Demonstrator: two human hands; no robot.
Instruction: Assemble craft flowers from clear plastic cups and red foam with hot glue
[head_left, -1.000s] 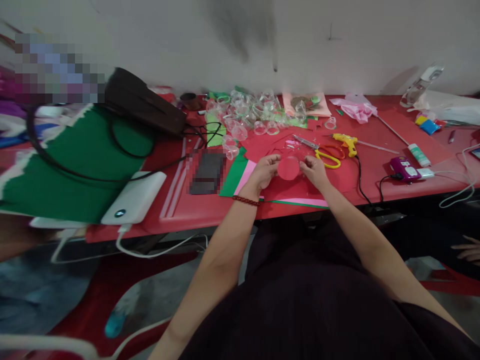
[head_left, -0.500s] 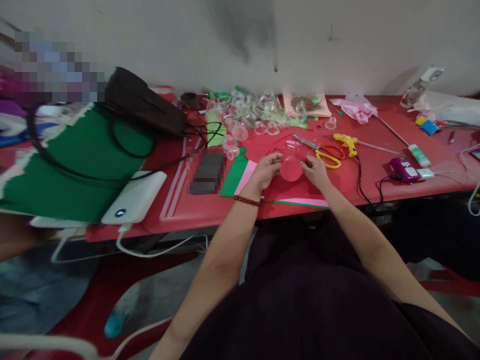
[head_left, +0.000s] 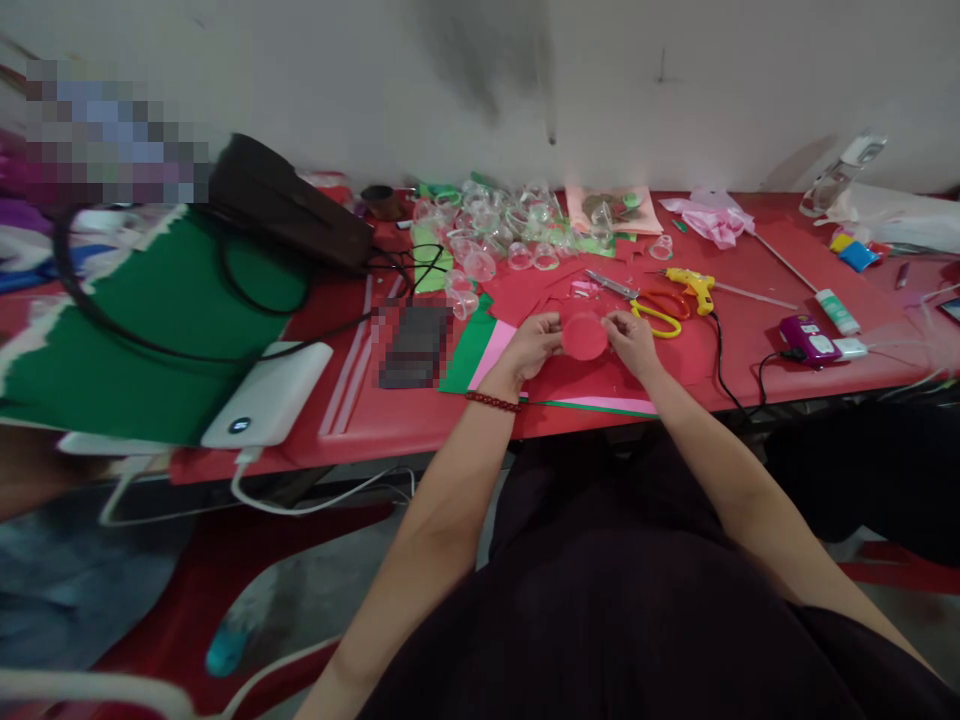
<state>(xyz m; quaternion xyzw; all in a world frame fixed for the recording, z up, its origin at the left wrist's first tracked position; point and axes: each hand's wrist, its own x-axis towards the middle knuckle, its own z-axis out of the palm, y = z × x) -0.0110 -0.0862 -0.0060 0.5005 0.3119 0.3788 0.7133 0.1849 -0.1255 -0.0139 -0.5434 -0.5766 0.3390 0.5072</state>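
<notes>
Between my two hands is a small plastic cup (head_left: 585,337), its round end turned up toward me and showing red. My left hand (head_left: 537,345), a beaded bracelet at the wrist, has its fingers closed on the cup's left side. From the right, the fingertips of my right hand (head_left: 628,340) pinch its edge. Red paper sheets (head_left: 559,375) lie beneath, over pink and green ones. Just beyond my right hand are scissors (head_left: 658,318) with yellow handles. Whether the red is paper in the cup or shows through it, I cannot tell.
Many clear plastic cups (head_left: 495,235) are heaped at the back. A yellow glue gun (head_left: 694,288) lies right, its cord running off the front edge. To the left are a dark phone (head_left: 416,345), a white power bank (head_left: 270,400), a dark bag (head_left: 289,205) and green paper (head_left: 150,330).
The cup has tilted slightly, so its round red face shows more fully, and it sits a little further right. Both hands keep hold of it.
</notes>
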